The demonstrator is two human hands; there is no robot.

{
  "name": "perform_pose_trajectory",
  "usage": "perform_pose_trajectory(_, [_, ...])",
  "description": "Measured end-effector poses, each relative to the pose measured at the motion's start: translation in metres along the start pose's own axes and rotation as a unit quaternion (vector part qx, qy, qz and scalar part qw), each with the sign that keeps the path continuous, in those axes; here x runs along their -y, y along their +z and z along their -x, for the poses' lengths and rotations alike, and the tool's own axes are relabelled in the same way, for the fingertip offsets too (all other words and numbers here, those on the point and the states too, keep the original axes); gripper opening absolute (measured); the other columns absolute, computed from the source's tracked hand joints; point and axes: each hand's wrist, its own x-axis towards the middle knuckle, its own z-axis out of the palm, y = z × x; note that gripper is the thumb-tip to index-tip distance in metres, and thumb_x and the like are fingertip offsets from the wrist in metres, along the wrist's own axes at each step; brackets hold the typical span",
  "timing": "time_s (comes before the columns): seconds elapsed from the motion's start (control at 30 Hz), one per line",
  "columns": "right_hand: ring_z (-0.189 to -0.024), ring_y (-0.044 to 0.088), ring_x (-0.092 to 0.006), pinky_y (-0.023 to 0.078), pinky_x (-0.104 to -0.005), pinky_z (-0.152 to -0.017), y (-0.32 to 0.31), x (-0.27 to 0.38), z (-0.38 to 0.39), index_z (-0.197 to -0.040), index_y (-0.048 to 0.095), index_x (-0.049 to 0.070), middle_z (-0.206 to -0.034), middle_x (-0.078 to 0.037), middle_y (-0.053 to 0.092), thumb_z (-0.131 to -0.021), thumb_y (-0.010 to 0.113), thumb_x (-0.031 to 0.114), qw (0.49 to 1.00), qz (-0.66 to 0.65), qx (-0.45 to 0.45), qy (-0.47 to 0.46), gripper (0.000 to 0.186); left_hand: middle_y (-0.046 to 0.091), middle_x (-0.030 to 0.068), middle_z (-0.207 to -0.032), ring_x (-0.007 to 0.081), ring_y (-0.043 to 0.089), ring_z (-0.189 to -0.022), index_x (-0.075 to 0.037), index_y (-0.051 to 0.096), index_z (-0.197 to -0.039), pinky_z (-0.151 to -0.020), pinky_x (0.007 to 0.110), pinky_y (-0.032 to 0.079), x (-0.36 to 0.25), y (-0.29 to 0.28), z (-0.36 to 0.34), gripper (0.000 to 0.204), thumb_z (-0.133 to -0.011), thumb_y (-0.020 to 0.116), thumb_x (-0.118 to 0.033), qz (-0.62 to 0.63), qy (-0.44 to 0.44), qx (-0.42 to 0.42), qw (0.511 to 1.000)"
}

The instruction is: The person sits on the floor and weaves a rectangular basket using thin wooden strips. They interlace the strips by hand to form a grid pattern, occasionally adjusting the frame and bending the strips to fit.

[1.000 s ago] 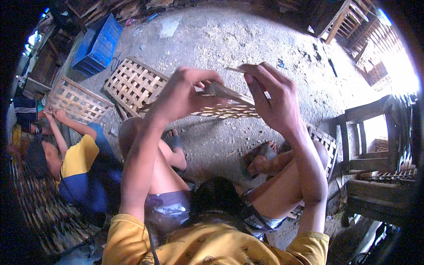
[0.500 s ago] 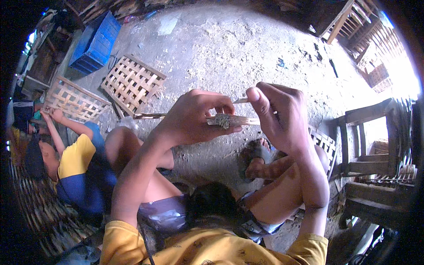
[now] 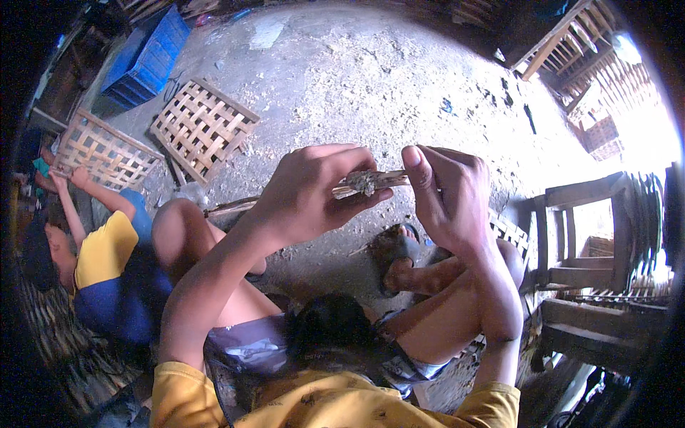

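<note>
A long, thin bundle of splintered wooden or bamboo strips (image 3: 389, 178) is held across in front of me. My left hand (image 3: 303, 189) is closed on it, thumb below and fingers above. Beside those fingertips a rough, greyish frayed clump (image 3: 365, 183) sits on the bundle. The far left part of the bundle emerges beyond my left wrist. At the right end, my right hand (image 3: 457, 203) is closed with its thumb up against the bundle's tip; its curled fingers are mostly hidden behind the thumb.
Woven slatted panels (image 3: 205, 128) lie at the left, near a blue plastic crate (image 3: 146, 58). Another person in a yellow and blue shirt (image 3: 107, 250) sits close on my left, handling a panel. Wooden frames (image 3: 581, 274) stand at the right. Pale shavings litter the floor (image 3: 357, 93).
The bundle has tilted, its right end now higher. My right thumb has come down to the bundle's end, and the thin pale strip that stuck out from that hand no longer shows.
</note>
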Motion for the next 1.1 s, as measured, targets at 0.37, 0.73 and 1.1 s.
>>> perform_pose_trajectory(0.37, [-0.058,0.063,-0.038,0.048,-0.0476,-0.057,0.004,0.003,0.0,-0.07,0.063,0.007,-0.061,-0.015,0.06,-0.105,0.055,0.036,1.0,-0.002,0.0,0.011,0.046,0.068,0.0123,-0.08,0.0328,0.071,-0.071,-0.005,0.064,-0.095,-0.061,0.042,0.054,0.0,0.005,-0.002,0.03,-0.093,0.078,-0.031,-0.009,0.026,-0.016,0.999])
perform_pose_trajectory(0.73, [-0.042,0.059,-0.0355,0.051,-0.0461,-0.05,0.018,-0.018,-0.004,-0.055,0.065,0.008,-0.051,-0.014,0.06,-0.094,0.065,0.029,0.99,0.13,-0.048,-0.028,0.044,0.071,0.0139,-0.085,0.0309,0.073,-0.077,0.0,0.067,-0.096,-0.068,0.037,0.053,-0.003,-0.001,0.004,0.028,-0.083,0.086,-0.016,0.019,-0.029,-0.022,0.999])
perform_pose_trajectory(1.1, [-0.055,0.068,-0.0278,0.052,-0.0438,-0.05,0.011,-0.022,-0.002,-0.093,0.072,0.024,-0.063,-0.005,0.064,-0.099,0.06,0.033,0.969,0.226,0.082,-0.058,0.017,0.07,0.0117,-0.081,0.0253,0.071,-0.074,-0.001,0.069,-0.093,-0.066,0.037,0.051,0.0,-0.007,0.011,0.026,-0.087,0.082,-0.023,0.026,-0.038,-0.026,0.999])
